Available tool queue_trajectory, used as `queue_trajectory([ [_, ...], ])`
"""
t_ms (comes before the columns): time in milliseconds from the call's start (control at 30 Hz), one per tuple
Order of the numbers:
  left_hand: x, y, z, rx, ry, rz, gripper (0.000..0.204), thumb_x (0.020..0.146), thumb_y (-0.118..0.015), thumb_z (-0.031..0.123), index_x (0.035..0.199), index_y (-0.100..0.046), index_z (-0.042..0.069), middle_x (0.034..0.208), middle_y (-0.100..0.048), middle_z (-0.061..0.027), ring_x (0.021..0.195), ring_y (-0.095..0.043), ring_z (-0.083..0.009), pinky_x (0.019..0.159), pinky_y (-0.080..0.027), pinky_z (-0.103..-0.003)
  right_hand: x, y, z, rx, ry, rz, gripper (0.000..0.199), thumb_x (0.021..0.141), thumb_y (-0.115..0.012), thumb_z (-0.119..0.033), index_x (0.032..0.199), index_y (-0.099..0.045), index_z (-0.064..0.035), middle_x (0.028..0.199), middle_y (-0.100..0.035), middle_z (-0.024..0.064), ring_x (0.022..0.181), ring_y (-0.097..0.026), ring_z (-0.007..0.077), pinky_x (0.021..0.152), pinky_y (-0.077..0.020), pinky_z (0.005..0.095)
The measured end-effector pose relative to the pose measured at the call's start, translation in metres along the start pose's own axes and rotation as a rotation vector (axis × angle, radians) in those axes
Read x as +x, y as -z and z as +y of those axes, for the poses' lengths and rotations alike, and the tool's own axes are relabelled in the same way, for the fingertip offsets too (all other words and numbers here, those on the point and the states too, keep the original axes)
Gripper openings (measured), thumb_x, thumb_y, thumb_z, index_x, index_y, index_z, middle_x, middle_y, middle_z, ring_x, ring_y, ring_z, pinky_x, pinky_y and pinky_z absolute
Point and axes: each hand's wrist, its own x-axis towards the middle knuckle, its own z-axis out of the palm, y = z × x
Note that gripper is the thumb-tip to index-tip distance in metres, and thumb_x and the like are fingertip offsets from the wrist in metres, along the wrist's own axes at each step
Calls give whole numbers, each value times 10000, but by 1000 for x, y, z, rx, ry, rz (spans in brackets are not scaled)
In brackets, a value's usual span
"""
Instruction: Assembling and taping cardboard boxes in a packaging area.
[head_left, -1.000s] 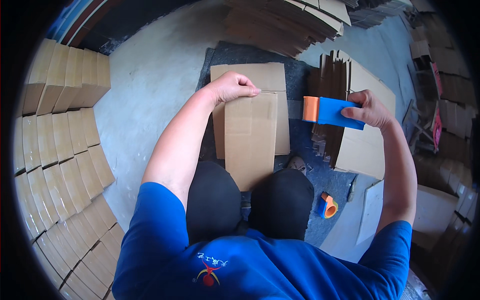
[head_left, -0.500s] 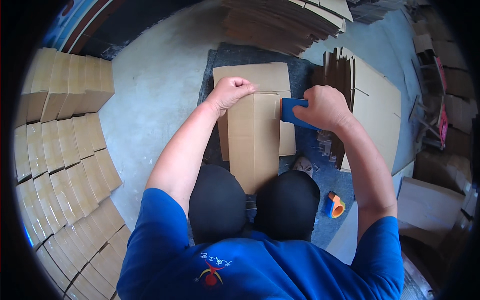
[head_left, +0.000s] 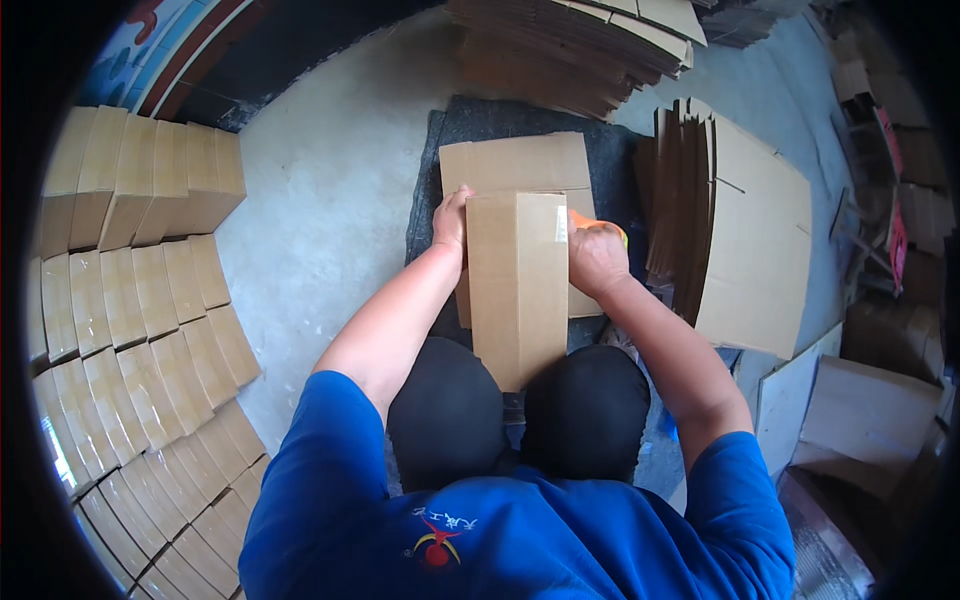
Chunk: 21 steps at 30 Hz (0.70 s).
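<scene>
A tall brown cardboard box stands in front of me between my knees. My left hand grips its upper left side, the fingertips at the far corner and partly hidden. At the box's upper right side, my right hand is closed around an orange tape dispenser, mostly covered by the hand. A short shiny strip of tape lies on the box's upper right face. Behind the box lies a flat cardboard piece on a dark mat.
Rows of closed cardboard boxes are stacked at the left. A bundle of flat cardboard sheets stands at the right, and a larger pile at the far side. A blue object shows partly behind my right forearm.
My right hand has moved left and down to the box's side, turning the dispenser from its blue face to its orange part. My left hand has shifted from the top edge to the left side.
</scene>
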Motion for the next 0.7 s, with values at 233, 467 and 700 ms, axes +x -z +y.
queue_trajectory([
  [233, -47, 14, 54, 1239, 59, 341, 517, 850, -626, 374, 1320, -559, 172, 1393, -480, -95, 1318, -426, -279, 1077, -324, -472, -41, 28, 30, 118, -408, -153, 366, 735, -743, -439, 856, -689, -98, 798, -710, 125, 762, -700, 277, 707, -519, 417],
  [467, -157, -16, 117, 449, -171, -195, 303, 979, -555, 310, 1090, -623, 36, 959, -598, -11, 846, -556, -119, 737, -482, -276, -124, 135, 79, 1316, -344, 365, 267, 827, -758, -264, 890, -691, -13, 794, -670, 44, 728, -608, 95, 677, -508, 253],
  [700, -303, -72, 125, -219, 1, -765, 631, 1010, -289, 577, 1185, -570, 39, 1101, -591, -76, 997, -551, -170, 950, -422, -343, -170, 198, 56, 1470, 18, 518, 377, 785, -798, -347, 905, -670, -14, 828, -666, 39, 748, -599, 100, 694, -500, 251],
])
